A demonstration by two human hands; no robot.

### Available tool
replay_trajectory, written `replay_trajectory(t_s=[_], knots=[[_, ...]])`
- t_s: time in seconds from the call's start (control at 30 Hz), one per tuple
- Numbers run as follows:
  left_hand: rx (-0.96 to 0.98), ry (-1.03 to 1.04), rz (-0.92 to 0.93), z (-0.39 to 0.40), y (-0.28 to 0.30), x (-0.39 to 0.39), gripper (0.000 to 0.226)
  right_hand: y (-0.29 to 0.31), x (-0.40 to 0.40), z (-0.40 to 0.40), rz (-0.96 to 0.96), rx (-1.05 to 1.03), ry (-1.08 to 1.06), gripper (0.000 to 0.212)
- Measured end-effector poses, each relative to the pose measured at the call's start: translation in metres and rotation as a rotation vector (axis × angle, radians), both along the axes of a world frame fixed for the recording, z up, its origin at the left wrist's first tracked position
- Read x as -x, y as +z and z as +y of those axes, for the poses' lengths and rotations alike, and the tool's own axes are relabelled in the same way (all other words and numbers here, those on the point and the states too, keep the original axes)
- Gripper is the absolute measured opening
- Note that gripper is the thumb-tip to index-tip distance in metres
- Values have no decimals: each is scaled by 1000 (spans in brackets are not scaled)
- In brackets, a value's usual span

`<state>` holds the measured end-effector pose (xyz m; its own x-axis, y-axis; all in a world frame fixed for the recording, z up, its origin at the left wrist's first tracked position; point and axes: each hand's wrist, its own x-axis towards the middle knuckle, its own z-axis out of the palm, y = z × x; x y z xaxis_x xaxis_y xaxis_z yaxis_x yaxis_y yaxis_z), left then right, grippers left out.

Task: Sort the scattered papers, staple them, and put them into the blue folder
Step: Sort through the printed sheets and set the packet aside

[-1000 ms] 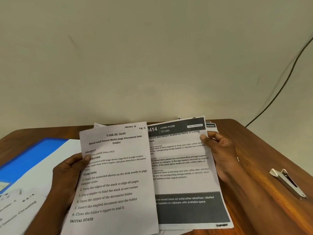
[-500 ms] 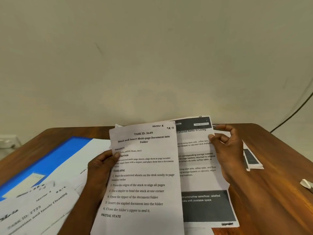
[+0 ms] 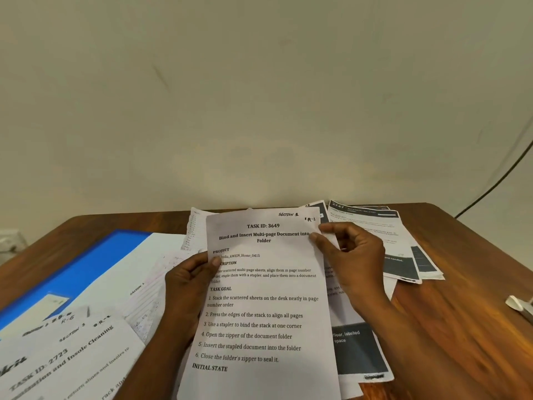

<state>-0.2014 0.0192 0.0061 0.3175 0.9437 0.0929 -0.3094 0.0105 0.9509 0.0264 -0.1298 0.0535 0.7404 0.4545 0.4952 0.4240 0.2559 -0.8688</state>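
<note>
Head view: left hand (image 3: 190,280) and right hand (image 3: 350,252) pinch flat white printed sheet (image 3: 265,313).

Two hands (image 3: 190,287), one blue folder (image 3: 86,264), one stapler (image 3: 520,306), several loose papers (image 3: 265,307), uncountable

bare table (image 3: 450,327) lies right of the held sheets, between loose papers (image 3: 403,243) and stapler (image 3: 519,306).

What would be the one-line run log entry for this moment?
left hand: grips TASK ID 3649 sheet | right hand: pinches its top right edge | blue folder: on table | staple: not yet
</note>
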Motion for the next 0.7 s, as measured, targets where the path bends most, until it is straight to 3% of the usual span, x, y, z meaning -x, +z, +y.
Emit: replay_trajectory(t_s=[0.4,0.7], knots=[[22,5,-22,-2,-2,-3,21,4,-3,-6,112,52,184,22],[27,-5,-40,-4,1,-3,20,2,-6,-7,41,6,224,23]])
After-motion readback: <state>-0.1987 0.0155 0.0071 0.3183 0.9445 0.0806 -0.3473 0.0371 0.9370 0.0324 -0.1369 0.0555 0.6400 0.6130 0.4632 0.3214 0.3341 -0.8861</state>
